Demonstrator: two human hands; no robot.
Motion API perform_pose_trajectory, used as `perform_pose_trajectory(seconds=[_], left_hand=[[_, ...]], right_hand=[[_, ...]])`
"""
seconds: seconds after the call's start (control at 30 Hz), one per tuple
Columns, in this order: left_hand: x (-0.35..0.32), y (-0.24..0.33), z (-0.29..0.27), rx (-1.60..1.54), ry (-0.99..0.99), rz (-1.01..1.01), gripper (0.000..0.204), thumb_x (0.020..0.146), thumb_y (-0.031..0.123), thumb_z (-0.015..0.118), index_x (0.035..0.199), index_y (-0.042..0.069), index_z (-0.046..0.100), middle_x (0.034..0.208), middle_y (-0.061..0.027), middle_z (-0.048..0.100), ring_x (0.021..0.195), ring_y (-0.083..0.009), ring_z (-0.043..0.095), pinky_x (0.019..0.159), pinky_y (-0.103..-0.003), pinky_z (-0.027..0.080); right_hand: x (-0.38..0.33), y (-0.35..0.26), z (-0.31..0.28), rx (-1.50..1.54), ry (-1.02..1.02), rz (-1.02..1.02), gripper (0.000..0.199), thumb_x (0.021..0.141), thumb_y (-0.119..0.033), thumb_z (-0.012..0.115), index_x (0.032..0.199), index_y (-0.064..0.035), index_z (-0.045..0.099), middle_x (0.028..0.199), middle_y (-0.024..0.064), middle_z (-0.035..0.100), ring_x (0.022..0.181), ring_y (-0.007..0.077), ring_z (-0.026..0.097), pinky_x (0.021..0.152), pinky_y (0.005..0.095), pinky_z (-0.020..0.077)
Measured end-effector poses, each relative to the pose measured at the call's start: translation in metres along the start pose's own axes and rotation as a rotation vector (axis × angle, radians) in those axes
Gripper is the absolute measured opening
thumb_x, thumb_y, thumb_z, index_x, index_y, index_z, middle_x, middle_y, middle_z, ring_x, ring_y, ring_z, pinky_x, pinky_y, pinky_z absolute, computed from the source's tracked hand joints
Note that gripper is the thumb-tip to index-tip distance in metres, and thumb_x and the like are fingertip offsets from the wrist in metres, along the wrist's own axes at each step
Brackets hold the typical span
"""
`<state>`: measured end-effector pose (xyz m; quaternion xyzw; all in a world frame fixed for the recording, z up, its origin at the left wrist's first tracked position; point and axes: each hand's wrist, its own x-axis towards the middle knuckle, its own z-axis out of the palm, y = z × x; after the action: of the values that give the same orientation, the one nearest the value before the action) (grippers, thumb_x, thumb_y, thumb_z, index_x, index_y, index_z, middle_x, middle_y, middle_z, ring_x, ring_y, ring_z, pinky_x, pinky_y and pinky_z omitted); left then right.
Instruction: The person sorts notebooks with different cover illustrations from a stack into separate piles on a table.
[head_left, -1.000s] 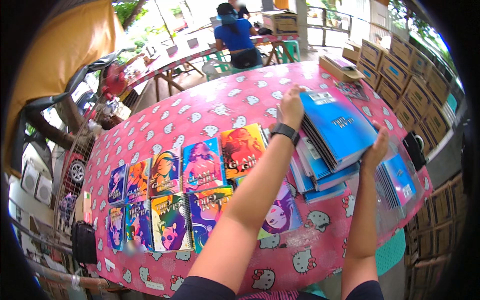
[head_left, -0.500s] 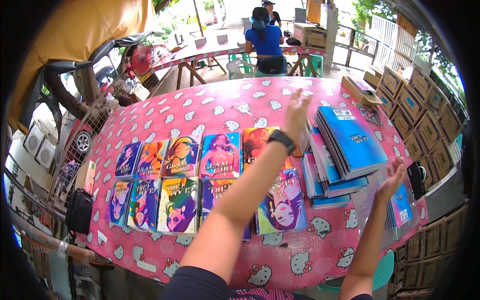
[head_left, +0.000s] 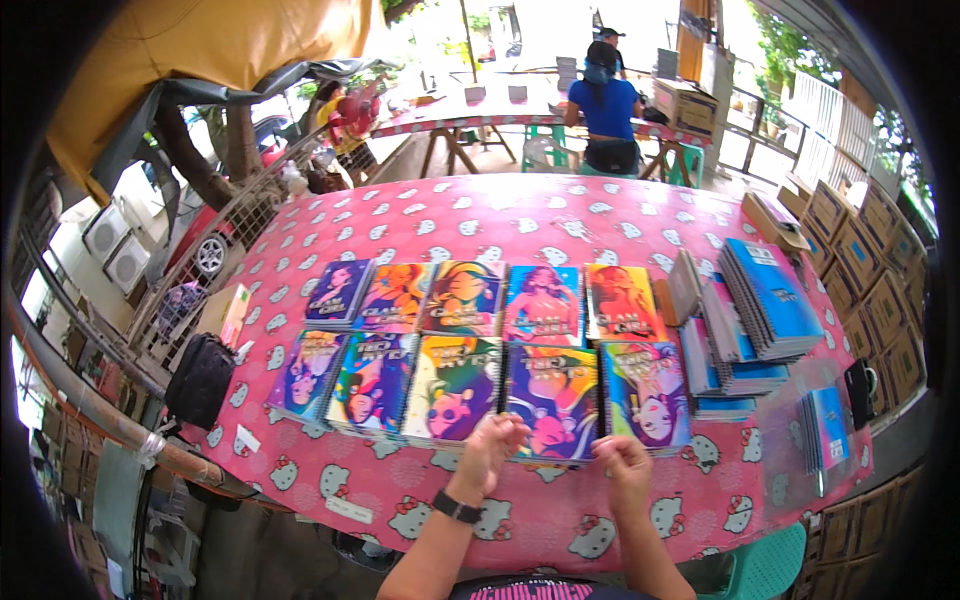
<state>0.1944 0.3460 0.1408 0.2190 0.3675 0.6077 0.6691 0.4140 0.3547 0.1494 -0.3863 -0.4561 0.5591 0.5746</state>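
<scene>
Item: spiral-bound notebook point(head_left: 553, 402), front row, second from the right, lying flat on the desk point(head_left: 520, 215) directly ahead of the person.

Hands: left hand point(head_left: 490, 443) loosely curled, fingertips resting at the notebook's near edge, gripping nothing. Right hand point(head_left: 622, 462) half closed, just beside the near right corner, at the seam with the neighbouring notebook point(head_left: 646, 392); holds nothing. A dark wristwatch point(head_left: 455, 508) sits on the left wrist.

Handling, as judged: glossy card cover, likely a little slick; light, stiff enough to slide flat, apt to flex if lifted by one corner. Best taken at the near edge or along the wire spine, thumb on top, fingers under.

Materials and shapes:
- Two rows of five notebooks, rectangular, edges touching, covers in saturated purple, yellow, teal and orange cartoon art.
- Stacked blue notebooks point(head_left: 770, 300) to the right, fanned and tilted, wire coils showing at the edges.
- Small blue notebook stack point(head_left: 825, 425), on a clear film sheet, near the right rim.
- Desk cover: pink printed sheet with white cat-face motifs, smooth, slightly wrinkled at the overhang.
- Black pouch point(head_left: 200, 380), soft, at the left edge.
- Brown cartons point(head_left: 850, 240), stacked along the right side.
- A person in a blue top point(head_left: 607, 110) at a far trestle table.
</scene>
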Motion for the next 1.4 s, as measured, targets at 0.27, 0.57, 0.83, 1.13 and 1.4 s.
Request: perform_pose_trajectory(seconds=[0.27,0.57,0.83,1.13,1.4], left_hand=[[-0.060,-0.072,-0.113,0.573,-0.096,0.228,0.023,0.087,0.020,0.053,0.103,0.004,0.057,0.095,-0.0048,0.062,0.086,-0.0143,0.059,0.072,-0.028,0.048],[-0.086,-0.065,-0.163,1.093,-0.190,0.693,0.017,0.078,0.006,0.057,0.094,0.003,0.059,0.089,-0.0101,0.060,0.080,-0.0221,0.059,0.068,-0.031,0.048],[-0.066,-0.056,-0.147,1.032,-0.339,0.497,0.013,0.073,-0.003,0.056,0.084,0.001,0.061,0.080,-0.0124,0.059,0.072,-0.0276,0.059,0.064,-0.034,0.048],[-0.059,-0.046,-0.095,1.109,-0.101,-0.094,0.013,0.079,0.005,0.060,0.089,0.001,0.065,0.086,-0.0122,0.065,0.082,-0.0183,0.063,0.070,-0.028,0.050],[-0.021,-0.011,0.005,-0.143,-0.308,-0.571,0.059,0.089,0.048,0.051,0.133,0.011,0.036,0.128,-0.0114,0.048,0.116,-0.0239,0.049,0.096,-0.042,0.041]], right_hand=[[-0.066,0.039,0.152,-0.175,-0.562,0.042,0.009,0.081,-0.007,0.067,0.085,-0.0002,0.062,0.083,0.0049,0.063,0.075,0.0087,0.058,0.065,0.0241,0.0471],[-0.114,0.052,0.247,-0.381,-0.561,-0.312,0.011,0.072,-0.004,0.072,0.079,-0.0039,0.064,0.075,0.0074,0.062,0.072,0.0194,0.061,0.063,0.0294,0.0482],[-0.006,0.009,0.145,-0.967,-0.260,-0.722,0.040,0.068,-0.012,0.073,0.104,-0.0042,0.058,0.098,0.0142,0.062,0.096,0.0323,0.058,0.083,0.0407,0.0460],[0.038,-0.004,-0.041,-1.827,-0.263,-0.043,0.075,0.069,-0.018,0.072,0.136,-0.0128,0.039,0.144,0.0127,0.033,0.134,0.0294,0.028,0.106,0.0459,0.0255],[-0.027,-0.040,-0.026,-0.947,-0.208,-0.229,0.047,0.078,-0.006,0.062,0.124,-0.0052,0.053,0.123,0.0145,0.056,0.114,0.0310,0.052,0.097,0.0372,0.0396]])
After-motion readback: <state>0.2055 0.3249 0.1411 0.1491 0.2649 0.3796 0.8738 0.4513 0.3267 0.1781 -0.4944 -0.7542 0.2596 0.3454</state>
